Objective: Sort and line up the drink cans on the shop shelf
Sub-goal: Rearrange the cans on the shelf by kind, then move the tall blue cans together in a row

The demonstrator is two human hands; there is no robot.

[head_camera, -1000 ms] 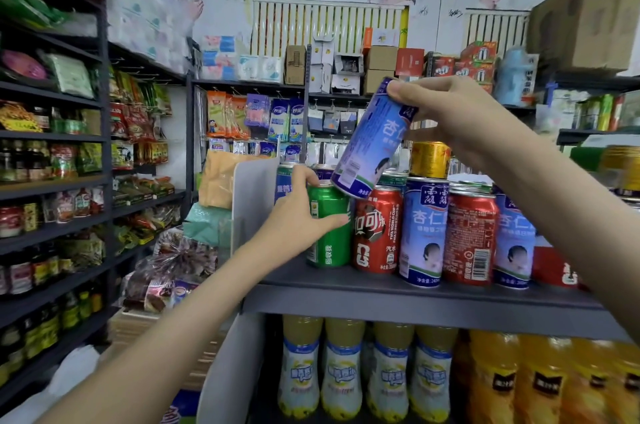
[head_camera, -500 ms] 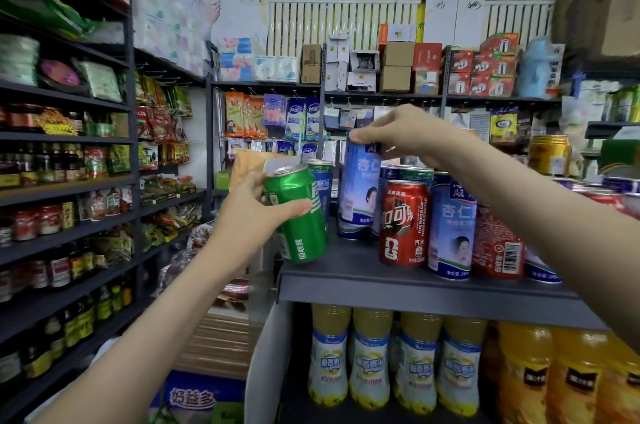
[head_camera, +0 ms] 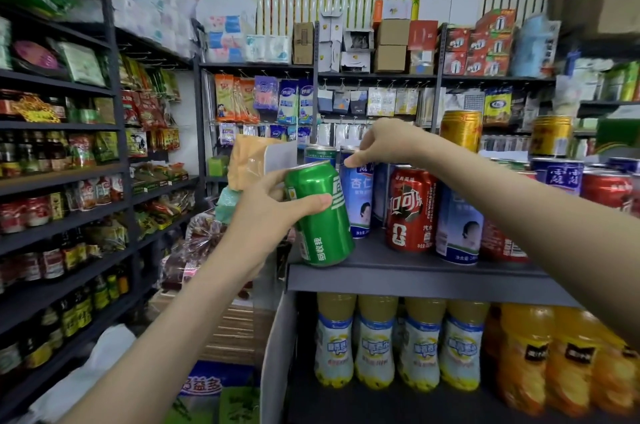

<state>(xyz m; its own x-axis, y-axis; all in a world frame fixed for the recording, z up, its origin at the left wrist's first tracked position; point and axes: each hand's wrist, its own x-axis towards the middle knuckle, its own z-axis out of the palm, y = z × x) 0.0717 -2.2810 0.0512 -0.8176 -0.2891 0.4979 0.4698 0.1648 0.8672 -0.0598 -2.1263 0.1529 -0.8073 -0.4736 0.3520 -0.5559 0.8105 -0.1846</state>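
Observation:
My left hand [head_camera: 273,212] grips a green can [head_camera: 320,215], tilted, its base over the front left corner of the grey shelf [head_camera: 415,279]. My right hand [head_camera: 384,144] pinches the top rim of a blue-and-white can [head_camera: 358,198] that stands upright on the shelf just behind the green one. To its right stand a red cola can [head_camera: 410,208], another blue-and-white can [head_camera: 459,226] and further red and blue cans. Two gold cans [head_camera: 460,129] sit on top of the row.
Yellow drink bottles [head_camera: 377,344] and orange bottles [head_camera: 526,361] fill the shelf below. A dark rack of jars and snacks [head_camera: 59,181] lines the left side. Bagged goods [head_camera: 204,240] lie between the rack and the shelf. Boxes and hanging packets cover the back wall.
My right hand brought the blue-and-white can down from the air and stood it on the shelf. My left hand lifted the green can off its spot and drew it forward, tilted.

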